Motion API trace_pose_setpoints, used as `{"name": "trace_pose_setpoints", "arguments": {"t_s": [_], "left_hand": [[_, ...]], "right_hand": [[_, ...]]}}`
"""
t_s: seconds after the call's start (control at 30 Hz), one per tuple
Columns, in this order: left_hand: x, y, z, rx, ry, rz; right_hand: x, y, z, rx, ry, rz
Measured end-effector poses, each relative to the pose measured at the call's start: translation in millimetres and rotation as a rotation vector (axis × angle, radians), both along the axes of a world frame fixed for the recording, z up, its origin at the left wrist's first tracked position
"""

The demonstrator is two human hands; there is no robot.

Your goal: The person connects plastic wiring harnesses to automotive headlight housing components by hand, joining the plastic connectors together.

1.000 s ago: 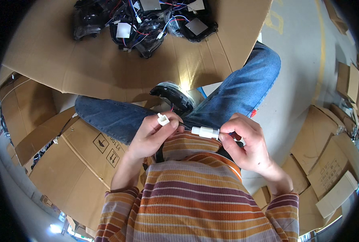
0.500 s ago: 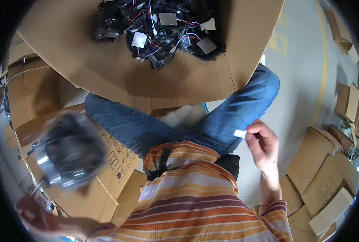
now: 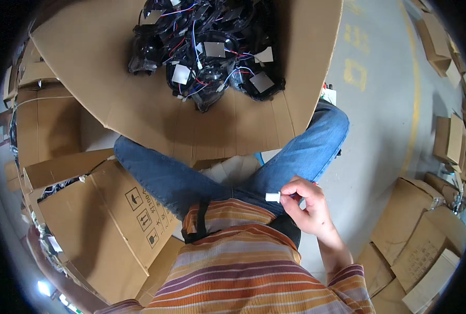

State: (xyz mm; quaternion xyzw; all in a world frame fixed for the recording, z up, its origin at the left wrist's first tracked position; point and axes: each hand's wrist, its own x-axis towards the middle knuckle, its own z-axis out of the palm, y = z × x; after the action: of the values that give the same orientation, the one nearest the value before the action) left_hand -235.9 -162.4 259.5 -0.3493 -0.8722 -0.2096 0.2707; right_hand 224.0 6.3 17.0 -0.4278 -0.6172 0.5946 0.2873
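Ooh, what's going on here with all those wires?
A seated person is pinching a small white connector in the right hand. The left hand reaches far out left, past a cardboard box; whether it holds anything is unclear. In front, a big open carton contains black wired parts.

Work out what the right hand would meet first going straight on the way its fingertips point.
The right hand, pinching a white connector, points leftward; the blue jeans look first in line, though depth is unclear and it may pass above them.
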Motion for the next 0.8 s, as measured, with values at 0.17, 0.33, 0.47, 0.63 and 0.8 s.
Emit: {"name": "trace_pose_setpoints", "arguments": {"t_s": [0.17, 0.33, 0.47, 0.63, 0.8], "left_hand": [[-107, 43, -37, -0.056, -0.211, -0.182], [189, 247, -254, -0.137, -1.574, -0.558], [241, 333, -398, -0.223, -2.177, -0.449], [277, 387, -522, 0.006, -2.336, 0.025], [269, 399, -605, 0.197, -2.378, 0.158]], "right_hand": [[13, 8, -2, -0.034, 0.041, -0.019], [23, 21, -18, -0.124, -0.016, -0.08], [30, 41, -11, -0.23, 0.032, -0.066], [45, 46, -22, -0.404, 0.027, -0.184], [41, 58, -31, -0.525, 0.098, -0.14]]}}
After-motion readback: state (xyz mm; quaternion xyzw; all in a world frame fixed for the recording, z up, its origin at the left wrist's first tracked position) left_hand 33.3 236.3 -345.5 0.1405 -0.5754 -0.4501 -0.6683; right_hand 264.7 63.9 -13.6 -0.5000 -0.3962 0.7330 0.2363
